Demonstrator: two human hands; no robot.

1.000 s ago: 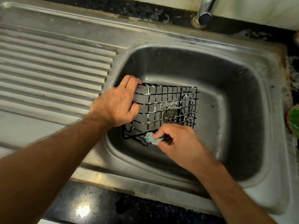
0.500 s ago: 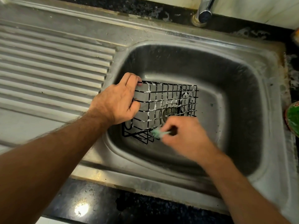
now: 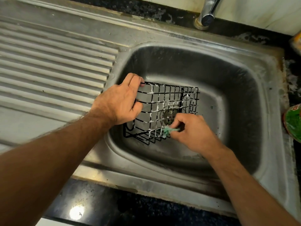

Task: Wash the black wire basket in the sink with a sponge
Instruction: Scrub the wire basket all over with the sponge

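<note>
Head view: the soapy black wire basket (image 3: 167, 110) is gripped by the left hand (image 3: 118, 103) over the stainless steel sink (image 3: 236, 95), while a green sponge (image 3: 167, 130) is pinched against it by the right hand (image 3: 193, 131).

A single wide-angle view from the person's head looks steeply down and forward into the sink (image 3: 241, 88), close above it. The ribbed drainboard (image 3: 53, 74) fills the left side, the tap (image 3: 207, 12) is cut off at the top edge, and both forearms enter from the bottom.
</note>
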